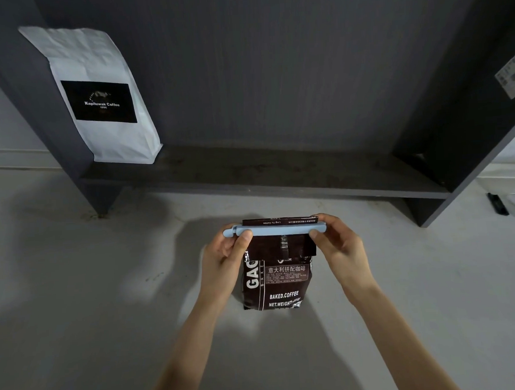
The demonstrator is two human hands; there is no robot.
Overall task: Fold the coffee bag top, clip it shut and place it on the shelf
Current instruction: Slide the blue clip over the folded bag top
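Note:
A dark brown coffee bag [277, 283] with white lettering stands upright on the pale floor, its top folded over. A long light-blue clip [279, 230] lies across the fold, spanning the bag's width. My left hand [223, 256] pinches the clip's left end between thumb and fingers. My right hand [339, 244] pinches its right end. The dark grey shelf [279, 175] runs just beyond the bag, low above the floor.
A white coffee bag [102, 95] with a black label stands at the shelf's left end, leaning against the side panel. The shelf's right side panel [470, 124] carries a paper sticker. A small black object [497, 203] lies on the floor at the far right.

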